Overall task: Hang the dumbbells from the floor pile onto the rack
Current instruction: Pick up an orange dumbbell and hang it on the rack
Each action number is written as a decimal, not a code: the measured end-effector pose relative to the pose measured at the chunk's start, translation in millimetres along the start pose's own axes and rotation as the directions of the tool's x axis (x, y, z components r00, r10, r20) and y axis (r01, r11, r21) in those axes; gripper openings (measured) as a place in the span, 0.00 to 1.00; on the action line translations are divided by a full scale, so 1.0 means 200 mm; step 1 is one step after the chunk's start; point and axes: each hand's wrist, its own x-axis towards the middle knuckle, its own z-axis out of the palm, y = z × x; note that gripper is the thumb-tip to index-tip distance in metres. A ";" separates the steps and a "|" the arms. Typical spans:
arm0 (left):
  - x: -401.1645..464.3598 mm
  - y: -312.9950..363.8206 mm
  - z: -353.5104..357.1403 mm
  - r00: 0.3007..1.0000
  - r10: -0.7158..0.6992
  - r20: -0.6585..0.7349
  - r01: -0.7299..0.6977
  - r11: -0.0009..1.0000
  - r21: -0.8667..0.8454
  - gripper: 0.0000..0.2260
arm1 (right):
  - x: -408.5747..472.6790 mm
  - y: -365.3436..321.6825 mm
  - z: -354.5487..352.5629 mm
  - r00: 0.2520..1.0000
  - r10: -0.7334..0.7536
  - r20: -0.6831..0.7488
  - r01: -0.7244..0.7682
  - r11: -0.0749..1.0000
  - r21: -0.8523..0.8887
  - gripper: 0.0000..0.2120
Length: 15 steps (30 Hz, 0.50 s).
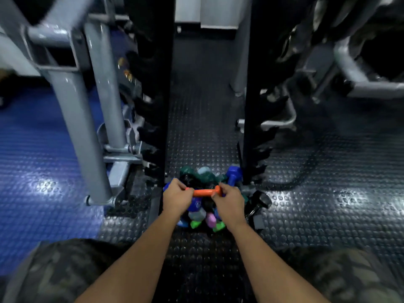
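An orange dumbbell [203, 192] lies crosswise over the floor pile, held at both ends. My left hand [177, 197] grips its left end and my right hand [229, 201] grips its right end. Under it sits the pile of dumbbells [204, 217] in blue, green, pink, teal and black. The black rack rises on both sides: a left upright [156, 84] and a right upright [261, 84], each with dark pegs jutting outward.
A black hex dumbbell [260, 202] lies just right of the pile. A grey machine frame [87, 127] stands at the left on the blue floor. More grey equipment [360, 68] fills the upper right. Studded black rubber floor [328, 204] spreads around. My knees show at the bottom.
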 end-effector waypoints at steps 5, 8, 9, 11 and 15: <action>-0.19 0.33 -0.15 0.978 0.199 0.069 -0.183 0.964 -0.194 0.14 | -0.05 -0.23 -0.29 0.988 -0.123 -0.089 0.132 0.986 0.101 0.19; -0.27 0.51 -0.20 0.951 0.290 0.105 -0.253 0.928 -0.273 0.13 | -0.09 -0.39 -0.48 0.972 -0.182 -0.150 0.204 0.967 0.150 0.17; -0.30 0.56 -0.22 0.945 0.308 0.108 -0.263 0.914 -0.310 0.12 | -0.10 -0.44 -0.54 0.964 -0.203 -0.171 0.232 0.958 0.167 0.18; -0.38 0.70 -0.25 0.936 0.336 0.105 -0.267 0.873 -0.409 0.09 | -0.13 -0.54 -0.64 0.947 -0.250 -0.200 0.290 0.935 0.205 0.19; -0.49 0.92 -0.31 0.898 0.430 0.096 -0.340 0.814 -0.470 0.09 | -0.16 -0.73 -0.84 0.914 -0.293 -0.280 0.369 0.886 0.280 0.19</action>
